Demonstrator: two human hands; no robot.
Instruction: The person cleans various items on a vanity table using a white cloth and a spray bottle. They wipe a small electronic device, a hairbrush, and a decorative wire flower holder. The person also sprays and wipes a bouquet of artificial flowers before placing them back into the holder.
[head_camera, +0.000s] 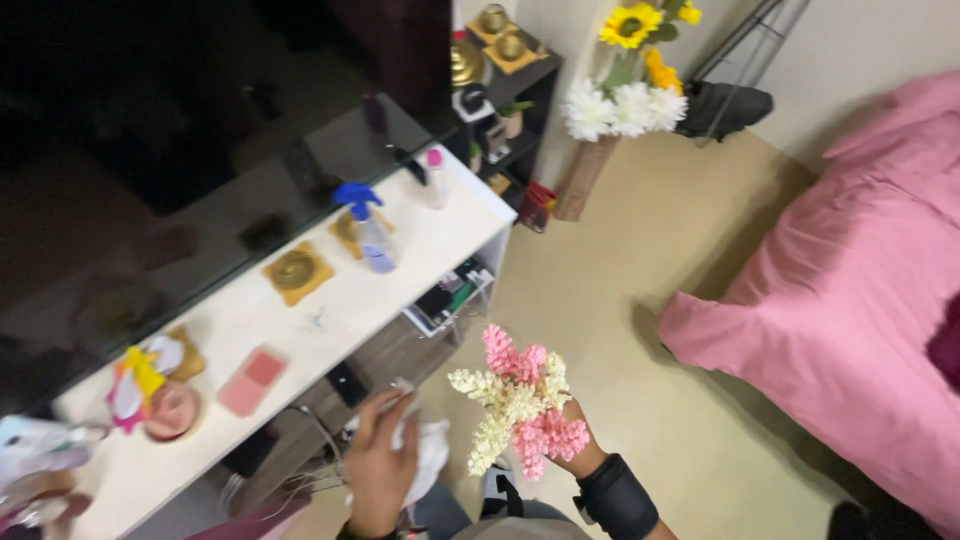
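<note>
Here the right hand (572, 447) grips a bunch of pink and cream artificial flowers (517, 408) by its stems, fingers closed round them, the sprays fanning up and away from the white console table (300, 310). The left hand (380, 462) sits just on the table side of the bunch — its fingers curled onto a white cloth (430, 450), close to the lowest cream spray but apart from it. The blue-topped spray bottle (368, 228) stands well off, on the table top.
</note>
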